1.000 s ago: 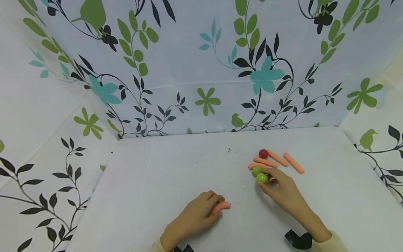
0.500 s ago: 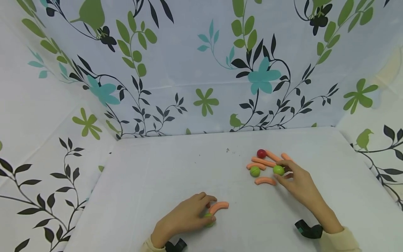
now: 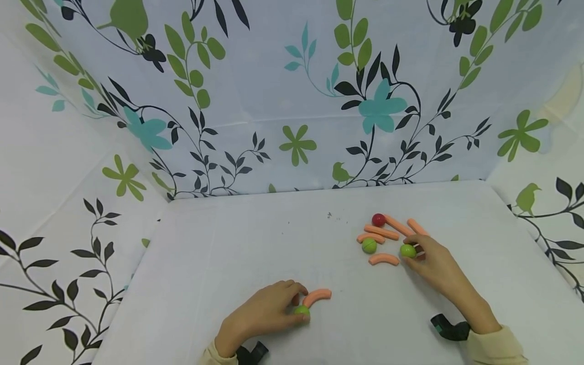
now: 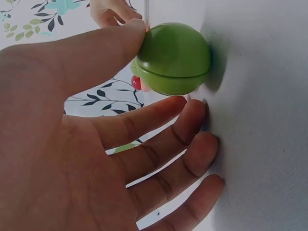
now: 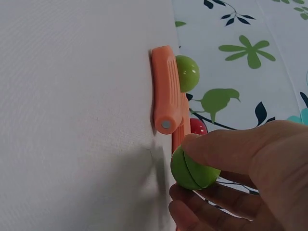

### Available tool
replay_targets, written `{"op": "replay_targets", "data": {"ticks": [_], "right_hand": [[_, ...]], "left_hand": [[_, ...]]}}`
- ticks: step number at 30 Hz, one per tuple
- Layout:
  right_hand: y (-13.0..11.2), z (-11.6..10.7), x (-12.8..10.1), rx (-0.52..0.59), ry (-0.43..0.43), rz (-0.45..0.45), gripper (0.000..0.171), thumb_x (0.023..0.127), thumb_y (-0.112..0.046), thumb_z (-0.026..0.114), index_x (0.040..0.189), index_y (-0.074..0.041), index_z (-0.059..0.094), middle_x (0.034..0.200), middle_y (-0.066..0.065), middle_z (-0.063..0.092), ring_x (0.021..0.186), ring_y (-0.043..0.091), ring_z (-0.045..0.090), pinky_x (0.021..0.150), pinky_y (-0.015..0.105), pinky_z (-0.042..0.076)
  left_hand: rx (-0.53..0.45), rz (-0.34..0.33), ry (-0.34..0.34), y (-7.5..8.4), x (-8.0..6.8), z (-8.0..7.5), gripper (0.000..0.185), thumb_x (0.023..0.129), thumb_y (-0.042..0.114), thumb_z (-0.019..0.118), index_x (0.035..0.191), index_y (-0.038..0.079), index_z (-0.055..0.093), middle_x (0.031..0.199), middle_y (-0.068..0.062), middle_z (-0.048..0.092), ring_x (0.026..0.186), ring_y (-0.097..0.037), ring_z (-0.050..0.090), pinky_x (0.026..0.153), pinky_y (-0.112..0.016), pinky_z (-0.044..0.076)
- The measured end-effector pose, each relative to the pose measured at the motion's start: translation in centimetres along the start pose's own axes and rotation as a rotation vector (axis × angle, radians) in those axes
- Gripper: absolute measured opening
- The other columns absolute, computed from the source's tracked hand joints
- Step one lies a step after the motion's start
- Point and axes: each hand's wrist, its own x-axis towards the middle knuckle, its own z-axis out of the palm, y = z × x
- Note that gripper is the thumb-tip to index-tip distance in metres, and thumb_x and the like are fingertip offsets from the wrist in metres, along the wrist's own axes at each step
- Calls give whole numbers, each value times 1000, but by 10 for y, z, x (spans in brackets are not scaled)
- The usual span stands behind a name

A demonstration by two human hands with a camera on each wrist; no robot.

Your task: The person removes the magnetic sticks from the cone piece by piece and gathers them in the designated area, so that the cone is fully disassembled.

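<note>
My right hand (image 3: 435, 261) pinches a green ball (image 3: 407, 251) between thumb and fingertips; a seam line runs around it in the right wrist view. Just left of that hand lies a curved orange rod (image 3: 384, 259), whose end shows a small round metal face (image 5: 166, 124). My left hand (image 3: 264, 309) rests at the table with its fingers spread. Its thumb touches a second green ball (image 4: 173, 57), while the fingers lie below the ball in the left wrist view. Another curved orange rod (image 3: 317, 296) lies beside this ball, just past the fingertips.
Behind the right hand, a red ball (image 3: 378, 220), another green ball (image 3: 369, 246) and several orange rods (image 3: 381, 232) lie grouped on the white table (image 3: 237, 243). A leaf-patterned cloth (image 3: 255, 91) hangs behind the table's back edge.
My right hand has moved right with its green ball, uncovering the curved rod and a green ball on the table. My left fingers have drawn back left from the other curved rod.
</note>
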Motion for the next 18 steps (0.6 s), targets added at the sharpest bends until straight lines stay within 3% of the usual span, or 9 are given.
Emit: {"op": "replay_targets", "data": {"ticks": [12, 18], "right_hand": [[3, 5, 0, -44, 10, -23, 39, 87, -4, 80, 122, 1, 64, 108, 16, 72, 97, 30, 69, 79, 45, 59], [2, 4, 1, -60, 7, -18, 40, 88, -6, 80, 124, 1, 64, 110, 16, 72, 97, 30, 68, 78, 43, 58]], "left_hand": [[-5, -4, 7, -3, -2, -2, 27, 95, 49, 72, 102, 23, 70, 94, 19, 60, 88, 2, 54, 80, -23, 51], [2, 2, 19, -4, -1, -1, 25, 95, 49, 73, 99, 24, 70, 92, 19, 59, 86, 3, 52, 79, -23, 50]]}}
